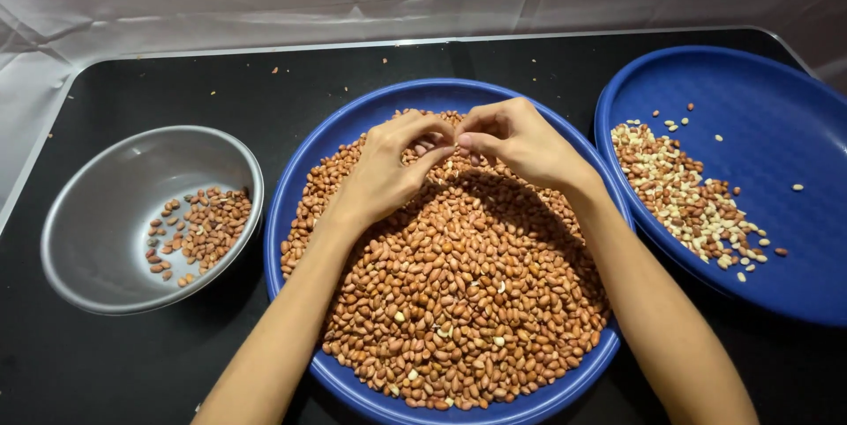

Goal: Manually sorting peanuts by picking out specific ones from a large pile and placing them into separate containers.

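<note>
On a black table (pixel 106 372), three dishes sit in a row: one metal bowl (pixel 97 213) at the left and two blue plates. Both hands meet over the far side of the middle blue plate (pixel 296 187), which is heaped with red-skinned peanuts (pixel 468 293). The left hand (pixel 388 169) and right hand (pixel 520 142) press fingertips together, pinching something small between them, likely a single peanut, though it is hidden by the fingers. Working above the heap keeps any dropped bits on the plate. The bowl holds a small scatter of peanuts (pixel 198 231). The second blue plate (pixel 759 107), at the right, holds a band of paler, mostly skinless peanuts (pixel 684 195), kept apart from the rest.
</note>
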